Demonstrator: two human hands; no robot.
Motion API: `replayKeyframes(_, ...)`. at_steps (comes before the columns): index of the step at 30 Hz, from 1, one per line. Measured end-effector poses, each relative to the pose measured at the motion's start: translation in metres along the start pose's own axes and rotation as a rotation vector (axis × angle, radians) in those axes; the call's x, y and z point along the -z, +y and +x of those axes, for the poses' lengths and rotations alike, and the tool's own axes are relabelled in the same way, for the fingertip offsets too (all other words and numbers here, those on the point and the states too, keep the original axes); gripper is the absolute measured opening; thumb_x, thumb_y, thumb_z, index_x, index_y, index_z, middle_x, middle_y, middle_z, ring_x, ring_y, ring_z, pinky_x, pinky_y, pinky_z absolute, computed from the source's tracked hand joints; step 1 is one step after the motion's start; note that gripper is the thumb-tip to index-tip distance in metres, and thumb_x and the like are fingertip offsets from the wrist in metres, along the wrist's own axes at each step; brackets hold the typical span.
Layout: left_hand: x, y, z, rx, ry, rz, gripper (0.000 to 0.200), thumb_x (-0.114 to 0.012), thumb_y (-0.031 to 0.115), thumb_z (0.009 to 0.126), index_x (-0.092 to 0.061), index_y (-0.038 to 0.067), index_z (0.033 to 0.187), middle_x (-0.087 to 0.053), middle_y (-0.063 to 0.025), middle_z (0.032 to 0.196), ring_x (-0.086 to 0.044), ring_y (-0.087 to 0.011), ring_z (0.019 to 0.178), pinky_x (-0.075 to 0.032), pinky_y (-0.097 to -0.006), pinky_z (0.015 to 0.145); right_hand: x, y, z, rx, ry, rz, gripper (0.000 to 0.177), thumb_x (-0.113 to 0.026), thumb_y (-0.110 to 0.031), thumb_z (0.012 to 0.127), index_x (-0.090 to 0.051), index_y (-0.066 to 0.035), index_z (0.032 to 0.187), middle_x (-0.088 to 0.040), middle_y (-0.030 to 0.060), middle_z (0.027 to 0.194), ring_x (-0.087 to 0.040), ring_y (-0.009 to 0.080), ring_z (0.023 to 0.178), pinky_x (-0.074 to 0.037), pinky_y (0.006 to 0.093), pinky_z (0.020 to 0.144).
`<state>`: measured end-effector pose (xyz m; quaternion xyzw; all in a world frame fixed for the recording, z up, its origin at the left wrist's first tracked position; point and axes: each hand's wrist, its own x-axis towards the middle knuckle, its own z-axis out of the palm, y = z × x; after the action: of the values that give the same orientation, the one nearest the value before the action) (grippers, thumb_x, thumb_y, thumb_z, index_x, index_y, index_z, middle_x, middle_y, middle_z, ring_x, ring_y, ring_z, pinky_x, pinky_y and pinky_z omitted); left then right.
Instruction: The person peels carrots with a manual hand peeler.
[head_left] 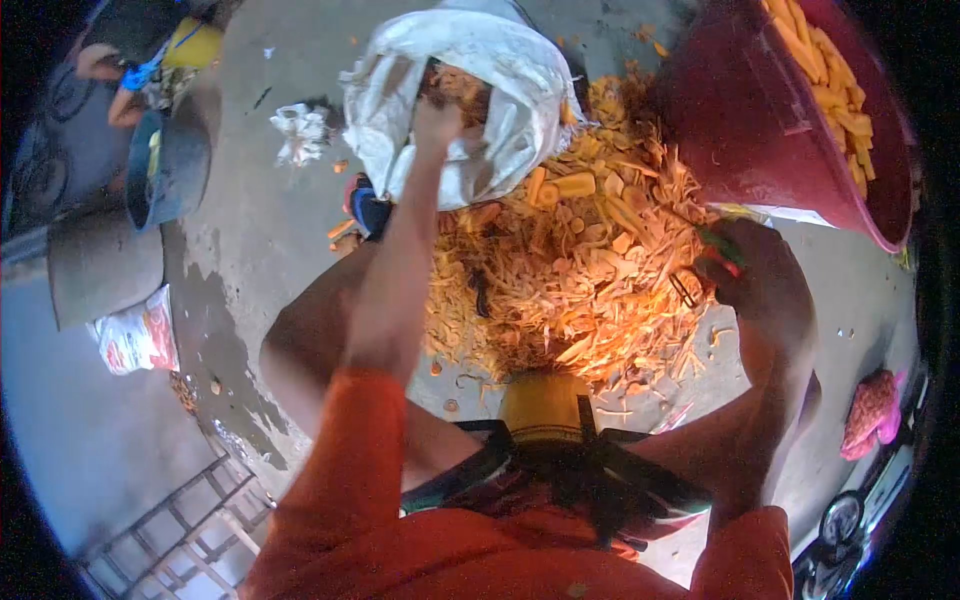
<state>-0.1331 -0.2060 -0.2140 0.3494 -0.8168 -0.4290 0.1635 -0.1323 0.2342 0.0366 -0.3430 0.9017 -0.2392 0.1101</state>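
My left hand (437, 122) reaches down into the mouth of a white woven sack (545, 95). Its fingers are blurred and partly hidden among the brownish-orange contents, so their grip does not show. On the right, my right hand (755, 270) is closed around a peeler (722, 246) with a green and red handle; its loop-shaped head points left over the heap. Between my knees spreads a heap of orange peelings (600, 300), which look like carrot, with a few thicker orange pieces (574, 185) near the sack.
A maroon tub (740, 120) holding peeled orange sticks (835, 90) leans at the upper right. A yellow object (545, 405) stands between my legs. At the left are a dark bucket (180, 165), a printed sack (140, 335) and another person's arm (125, 100). A pink bag (872, 415) lies right.
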Motion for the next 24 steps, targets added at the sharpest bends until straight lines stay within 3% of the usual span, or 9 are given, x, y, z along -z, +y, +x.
replayKeyframes(4,-0.062,-0.081,0.124,-0.934,0.016,0.691,0.05,-0.069,0.048,0.083,-0.067,0.002,0.102,-0.069,-0.0201,0.09,-0.064,-0.0424,0.082,-0.052,-0.0491,0.077,-0.002,0.005,0.013,-0.174,-0.308,-0.163,0.02,-0.071,-0.022,0.084,-0.065,-0.006,0.095,-0.063,0.0194,0.096,-0.061,0.0399,0.09,-0.049,0.05,0.076)
replayKeyframes(5,-0.066,-0.085,0.142,-0.978,0.0,0.78,0.049,-0.069,0.047,0.083,-0.067,0.002,0.103,-0.069,-0.0199,0.091,-0.064,-0.0418,0.083,-0.052,-0.0487,0.077,-0.004,0.008,0.016,-0.221,-0.365,-0.154,0.019,-0.07,-0.022,0.084,-0.063,-0.006,0.091,-0.063,0.0185,0.092,-0.061,0.0398,0.089,-0.049,0.0501,0.075)
replayKeyframes(10,-0.083,-0.078,0.181,-0.865,-0.135,0.932,0.047,-0.07,0.045,0.085,-0.067,0.003,0.106,-0.069,-0.0185,0.094,-0.064,-0.0385,0.085,-0.051,-0.0469,0.079,-0.018,0.034,0.012,-0.25,-0.327,-0.147,0.018,-0.068,-0.022,0.085,-0.061,-0.006,0.088,-0.063,0.016,0.087,-0.062,0.0371,0.087,-0.049,0.0475,0.076)
replayKeyframes(11,-0.083,-0.076,0.184,-0.857,-0.133,0.944,0.047,-0.07,0.044,0.085,-0.067,0.003,0.107,-0.069,-0.0182,0.094,-0.064,-0.0379,0.086,-0.051,-0.0466,0.079,-0.017,0.036,0.011,-0.341,-0.412,-0.172,0.028,-0.074,-0.025,0.083,-0.066,-0.007,0.104,-0.063,0.0135,0.092,-0.061,0.0357,0.091,-0.047,0.0443,0.083)
replayKeyframes(16,-0.05,-0.068,0.17,-0.829,-0.092,0.862,0.045,-0.071,0.042,0.086,-0.066,0.004,0.11,-0.069,-0.0169,0.098,-0.064,-0.0347,0.088,-0.05,-0.0448,0.081,-0.003,0.024,0.001,-0.307,-0.327,-0.122,0.025,-0.073,-0.022,0.083,-0.065,-0.007,0.102,-0.062,0.0146,0.092,-0.06,0.036,0.092,-0.047,0.045,0.082)
replayKeyframes(19,0.011,-0.054,0.119,-0.694,-0.098,0.518,0.043,-0.071,0.04,0.087,-0.066,0.005,0.111,-0.069,-0.0161,0.099,-0.064,-0.0327,0.09,-0.05,-0.0437,0.082,0.007,0.024,-0.005,-0.177,-0.221,-0.135,0.022,-0.072,-0.019,0.083,-0.064,-0.007,0.1,-0.062,0.0153,0.093,-0.06,0.0364,0.091,-0.048,0.0457,0.081)
replayKeyframes(21,0.039,-0.01,0.032,-0.296,-0.12,-0.205,0.038,-0.07,0.036,0.091,-0.065,0.005,0.113,-0.066,-0.0058,0.103,-0.06,-0.0194,0.095,-0.046,-0.0359,0.088,0.009,0.02,-0.013,-0.031,-0.147,-0.125,0.018,-0.071,-0.017,0.083,-0.062,-0.005,0.092,-0.061,0.0163,0.087,-0.061,0.0374,0.087,-0.048,0.0464,0.076)
replayKeyframes(23,0.071,0.037,-0.041,0.075,-0.04,-0.443,0.034,-0.07,0.035,0.092,-0.064,0.006,0.109,-0.065,-0.0036,0.105,-0.058,-0.0143,0.1,-0.043,-0.0342,0.093,0.008,0.018,-0.018,-0.009,-0.157,-0.06,0.017,-0.071,-0.017,0.082,-0.061,-0.004,0.089,-0.061,0.0164,0.082,-0.062,0.0368,0.082,-0.048,0.0459,0.073)
replayKeyframes(24,0.081,0.053,-0.065,0.101,0.048,-0.516,0.031,-0.07,0.034,0.092,-0.064,0.007,0.106,-0.064,-0.0038,0.107,-0.057,-0.0131,0.104,-0.042,-0.0344,0.095,0.009,0.021,-0.019,-0.006,-0.196,-0.022,0.016,-0.07,-0.016,0.082,-0.061,-0.003,0.085,-0.061,0.0165,0.078,-0.063,0.0362,0.077,-0.048,0.0454,0.071)
